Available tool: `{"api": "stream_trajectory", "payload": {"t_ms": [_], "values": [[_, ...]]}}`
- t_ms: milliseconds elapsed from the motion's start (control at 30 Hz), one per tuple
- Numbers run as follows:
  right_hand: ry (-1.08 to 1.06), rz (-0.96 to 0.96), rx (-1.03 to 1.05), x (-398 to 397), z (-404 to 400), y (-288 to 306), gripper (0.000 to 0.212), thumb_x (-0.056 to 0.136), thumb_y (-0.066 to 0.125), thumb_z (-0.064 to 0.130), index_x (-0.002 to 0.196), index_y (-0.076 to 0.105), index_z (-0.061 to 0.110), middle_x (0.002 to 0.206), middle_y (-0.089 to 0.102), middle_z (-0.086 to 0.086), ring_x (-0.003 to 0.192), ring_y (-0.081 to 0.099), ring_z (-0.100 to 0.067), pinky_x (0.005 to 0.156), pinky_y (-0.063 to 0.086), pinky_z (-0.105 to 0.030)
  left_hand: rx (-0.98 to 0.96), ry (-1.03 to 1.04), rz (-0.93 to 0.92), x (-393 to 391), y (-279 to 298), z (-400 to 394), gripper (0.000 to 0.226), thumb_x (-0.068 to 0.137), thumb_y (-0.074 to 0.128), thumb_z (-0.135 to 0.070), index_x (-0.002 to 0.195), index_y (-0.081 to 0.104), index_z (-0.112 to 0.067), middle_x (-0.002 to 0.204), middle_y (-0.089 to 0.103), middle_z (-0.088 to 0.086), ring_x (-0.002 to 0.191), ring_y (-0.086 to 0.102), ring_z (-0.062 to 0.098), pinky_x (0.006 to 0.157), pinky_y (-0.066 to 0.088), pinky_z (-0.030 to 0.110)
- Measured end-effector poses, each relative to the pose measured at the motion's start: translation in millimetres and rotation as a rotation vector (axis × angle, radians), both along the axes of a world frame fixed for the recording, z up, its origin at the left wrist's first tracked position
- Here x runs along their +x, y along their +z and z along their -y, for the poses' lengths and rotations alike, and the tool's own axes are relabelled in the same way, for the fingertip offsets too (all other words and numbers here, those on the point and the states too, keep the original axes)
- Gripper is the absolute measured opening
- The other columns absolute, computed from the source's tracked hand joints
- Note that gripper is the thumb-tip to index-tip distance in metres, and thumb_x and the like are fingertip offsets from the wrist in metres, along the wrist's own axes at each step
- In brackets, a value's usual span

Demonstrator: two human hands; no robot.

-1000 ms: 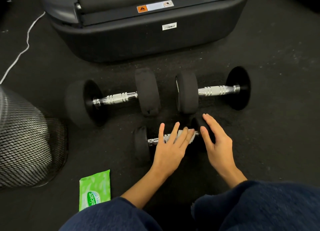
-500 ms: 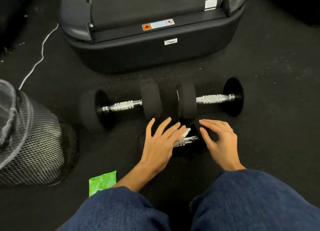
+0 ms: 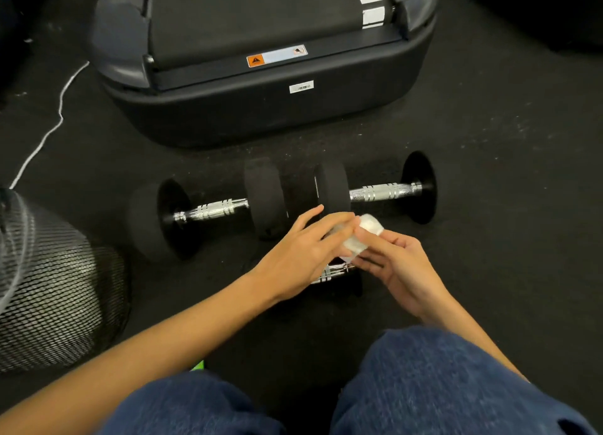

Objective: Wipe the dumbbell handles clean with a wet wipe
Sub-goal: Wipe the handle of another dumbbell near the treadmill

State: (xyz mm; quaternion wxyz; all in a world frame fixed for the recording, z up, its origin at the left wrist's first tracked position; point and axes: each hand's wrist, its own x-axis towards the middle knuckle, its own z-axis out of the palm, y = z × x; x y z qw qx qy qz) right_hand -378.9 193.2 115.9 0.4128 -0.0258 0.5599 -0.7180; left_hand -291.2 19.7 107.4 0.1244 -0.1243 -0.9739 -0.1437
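Both hands met over the small dumbbell nearest the person. The left hand (image 3: 301,248) lay palm down with its fingers stretched out and pressed against a bunched white wet wipe (image 3: 359,237), and the right hand (image 3: 396,265) came in from the other side, its fingertips closed on the same wad, so the wipe was pinched between the two. It sat lifted a little above the handle of the small dumbbell (image 3: 332,273), of which only a short stretch of ribbed chrome showed beneath the hands; whether the wipe touched the metal I could not tell.

Just beyond the hands lay two bigger dumbbells end to end on the floor, their inner black plates near each other. The left dumbbell (image 3: 215,209) and the right dumbbell (image 3: 381,191) both had bright knurled handles lying bare.

The floor (image 3: 509,160) was black rubber matting, speckled with pale dust. Behind the weights stood the dark rounded end of a treadmill (image 3: 270,108), with an orange warning sticker and a white barcode label. A white cord (image 3: 49,131) trailed across the floor on the left, and a black mesh bin (image 3: 55,288) stood at the left edge. The person's knees in blue trousers (image 3: 424,385) filled the foreground, with a sliver of green packet (image 3: 199,365) peeking beside them.
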Motion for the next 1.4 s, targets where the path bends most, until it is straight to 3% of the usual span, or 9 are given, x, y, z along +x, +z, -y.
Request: {"api": "stream_trajectory", "payload": {"t_ms": [133,267,400,500,567,767,1000,1167,1400], "values": [[-0.16,-0.153,0.082,-35,-6,-10,0.021,0.086,0.068,0.007,0.107,0.07,0.003,0.094,0.076,-0.012,0.088,0.074,-0.023,0.075,0.06,-0.029,-0.004,0.182,0.052,-33,8,8,0.06,0.101,0.039,-0.041,0.152,0.03,-0.011,0.153,0.039,0.003,0.139,0.037,0.016,0.116,0.028,0.041],[-0.206,-0.538,0.275,-83,0,-26,0.012,0.094,0.064,0.011,0.102,0.063,0.002,0.094,0.072,-0.012,0.09,0.072,-0.024,0.075,0.061,-0.036,-0.211,0.314,0.344,-67,6,23,0.079,0.095,0.019,-0.058,0.155,-0.01,-0.015,0.164,-0.007,0.001,0.151,-0.005,0.015,0.12,0.013,0.045],[-0.149,-1.038,0.468,-116,28,-45,0.009,0.098,0.056,0.017,0.099,0.054,0.008,0.076,0.062,0.0,0.068,0.062,-0.011,0.064,0.051,-0.03,-0.31,0.338,0.413,-90,-6,32,0.085,0.092,0.009,-0.064,0.154,-0.012,-0.01,0.163,-0.013,0.004,0.15,-0.013,0.016,0.121,0.008,0.05],[0.17,-1.242,0.437,-128,48,-67,0.03,0.1,0.049,0.008,0.127,0.06,0.012,0.117,0.07,-0.004,0.105,0.066,-0.016,0.1,0.046,-0.036,-0.308,0.353,0.43,-96,-20,32,0.086,0.092,0.006,-0.066,0.154,-0.01,-0.008,0.163,-0.011,0.005,0.15,-0.011,0.018,0.12,0.006,0.053],[0.418,-1.335,0.462,-128,51,-88,0.048,0.097,0.048,-0.001,0.142,0.05,0.013,0.143,0.055,-0.004,0.136,0.046,-0.022,0.119,0.025,-0.041,-0.3,0.369,0.4,-96,-29,31,0.085,0.093,0.004,-0.066,0.154,-0.009,-0.008,0.164,-0.009,0.006,0.15,-0.009,0.018,0.119,0.006,0.056],[0.523,-1.802,0.55,-123,14,-119,0.052,0.097,0.036,0.013,0.149,0.038,0.009,0.156,0.035,-0.005,0.149,0.024,-0.021,0.124,0.01,-0.043,-0.239,0.378,0.367,-95,-39,31,0.085,0.092,0.005,-0.067,0.154,-0.008,-0.01,0.164,-0.005,0.005,0.151,-0.006,0.018,0.116,0.004,0.06],[0.378,-1.597,0.466,-115,36,-123,0.055,0.092,0.056,0.0,0.145,0.043,0.004,0.15,0.045,-0.011,0.143,0.036,-0.028,0.121,0.022,-0.047,-0.233,0.406,0.367,-95,-39,30,0.083,0.092,0.007,-0.066,0.154,-0.011,-0.013,0.164,-0.009,0.001,0.15,-0.009,0.015,0.115,0.001,0.064],[0.465,-1.733,0.447,-132,9,-121,0.057,0.086,0.041,0.003,0.142,0.049,0.009,0.151,0.044,-0.007,0.144,0.033,-0.023,0.123,0.013,-0.04,-0.194,0.39,0.399,-95,-35,30,0.083,0.094,0.017,-0.064,0.154,-0.014,-0.015,0.163,-0.013,-0.002,0.15,-0.012,0.013,0.114,0.002,0.066],[0.327,-1.675,0.488,-120,30,-119,0.052,0.09,0.057,0.004,0.141,0.049,0.003,0.145,0.051,-0.013,0.138,0.043,-0.031,0.12,0.022,-0.048,-0.21,0.406,0.411,-96,-32,30,0.082,0.095,0.018,-0.064,0.153,-0.016,-0.016,0.163,-0.014,-0.002,0.15,-0.011,0.013,0.113,0.002,0.068]]}}
